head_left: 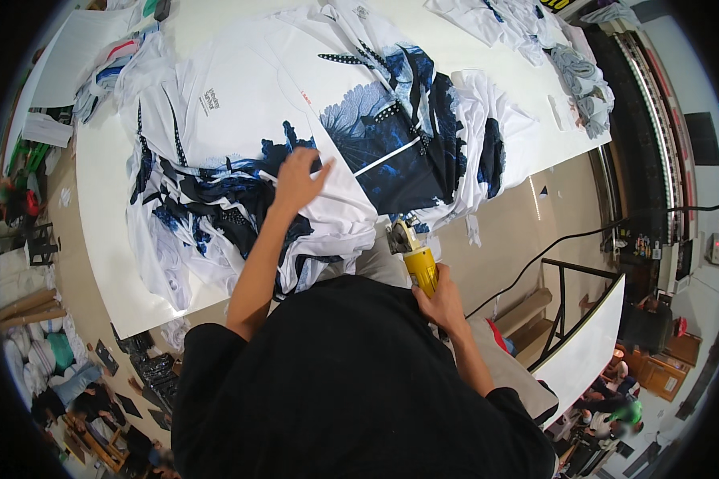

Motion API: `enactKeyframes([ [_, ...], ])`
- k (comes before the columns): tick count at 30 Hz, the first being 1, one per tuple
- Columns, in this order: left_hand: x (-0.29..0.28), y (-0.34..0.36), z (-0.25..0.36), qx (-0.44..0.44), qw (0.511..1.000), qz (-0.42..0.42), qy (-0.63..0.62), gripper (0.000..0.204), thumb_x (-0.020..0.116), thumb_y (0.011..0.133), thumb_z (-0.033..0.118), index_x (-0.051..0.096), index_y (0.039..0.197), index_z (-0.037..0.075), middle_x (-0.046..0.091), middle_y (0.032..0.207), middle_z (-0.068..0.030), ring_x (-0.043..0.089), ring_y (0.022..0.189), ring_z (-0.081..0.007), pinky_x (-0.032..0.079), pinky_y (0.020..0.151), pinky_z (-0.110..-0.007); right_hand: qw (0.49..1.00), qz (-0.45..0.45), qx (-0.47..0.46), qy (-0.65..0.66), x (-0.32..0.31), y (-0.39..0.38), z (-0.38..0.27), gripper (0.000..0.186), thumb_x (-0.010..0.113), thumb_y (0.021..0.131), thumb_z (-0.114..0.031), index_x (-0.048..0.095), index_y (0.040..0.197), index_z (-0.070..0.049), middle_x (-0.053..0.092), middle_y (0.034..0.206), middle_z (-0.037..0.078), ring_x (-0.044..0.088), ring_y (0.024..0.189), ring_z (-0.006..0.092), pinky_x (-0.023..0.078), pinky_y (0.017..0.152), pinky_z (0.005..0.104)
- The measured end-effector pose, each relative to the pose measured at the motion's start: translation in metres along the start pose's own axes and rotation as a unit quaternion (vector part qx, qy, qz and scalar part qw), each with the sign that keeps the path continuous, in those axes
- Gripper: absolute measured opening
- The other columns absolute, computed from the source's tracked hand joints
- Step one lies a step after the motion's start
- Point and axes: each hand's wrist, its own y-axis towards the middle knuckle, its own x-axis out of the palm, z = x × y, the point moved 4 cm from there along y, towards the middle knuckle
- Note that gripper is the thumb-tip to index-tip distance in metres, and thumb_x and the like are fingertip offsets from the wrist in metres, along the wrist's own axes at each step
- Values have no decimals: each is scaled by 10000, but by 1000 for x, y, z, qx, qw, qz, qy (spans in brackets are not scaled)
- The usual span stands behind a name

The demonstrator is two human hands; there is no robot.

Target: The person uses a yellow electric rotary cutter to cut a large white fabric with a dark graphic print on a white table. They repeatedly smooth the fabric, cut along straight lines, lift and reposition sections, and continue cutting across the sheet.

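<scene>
My right hand (439, 297) is wrapped around the yellow body of a hand-held electric fabric cutter (420, 267). Its metal head (400, 236) points away from me, at the near edge of the cloth. Over the printed fabric, my left hand (299, 182) has its thumb and fingers apart; it appears to rest on the cloth, holding nothing. White fabric panels (244, 88) with dark-blue prints lie spread before me. A dark-blue panel with a white stripe (399, 164) lies right of my left hand. Bunched cloth (208, 207) lies to the left.
The fabric covers much of a white table (108, 271). Folded grey and white cloth (579, 84) sits at the far right, with more cloth (120, 72) at the far left. A black cable (527, 267) runs to the right. A black-framed white board (587, 343) stands lower right.
</scene>
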Motion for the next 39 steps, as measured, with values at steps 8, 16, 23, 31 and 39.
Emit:
enactKeyframes([
  [8, -19, 121, -96, -76, 977, 138, 143, 538, 690, 893, 450, 620, 1241, 46, 585, 1276, -178, 576, 1171, -380, 465, 918, -561, 995, 57, 34, 72, -18, 19, -3, 620, 725, 853, -215, 436, 1308, 89, 654, 1082, 354, 658, 1020, 492, 512, 895, 492],
  [16, -2, 265, -128, -140, 963, 70, 222, 735, 620, 882, 595, 523, 1483, 184, 393, 1580, -139, 312, 1456, -432, 212, 1099, -740, 991, 98, 36, 86, -52, 92, -40, 585, 730, 838, -160, 464, 1280, 116, 631, 1121, 298, 655, 1035, 395, 506, 918, 446],
  [23, 17, 364, -207, -187, 921, 68, 334, 881, 432, 867, 821, 402, 1568, 288, 247, 1677, -98, 120, 1527, -493, 8, 1059, -855, 992, 80, 56, 81, -64, 159, -48, 604, 739, 831, -128, 445, 1299, 115, 616, 1130, 256, 639, 1038, 328, 502, 915, 429],
  [31, -22, 481, -258, -203, 917, 12, 343, 881, 423, 906, 789, 327, 1593, 245, 203, 1687, -91, 119, 1543, -432, 48, 1139, -782, 984, 70, 60, 156, -57, 266, -77, 559, 698, 850, -94, 434, 1311, 80, 610, 1128, 226, 627, 1031, 263, 502, 916, 384],
  [39, -52, 458, -325, -112, 972, 76, 193, 907, 482, 896, 779, 361, 1582, 198, 234, 1679, -122, 124, 1541, -449, 35, 1157, -763, 980, 50, -39, 190, -37, 328, -73, 542, 635, 905, -61, 364, 1368, 20, 599, 1159, 180, 651, 1046, 238, 513, 920, 351],
])
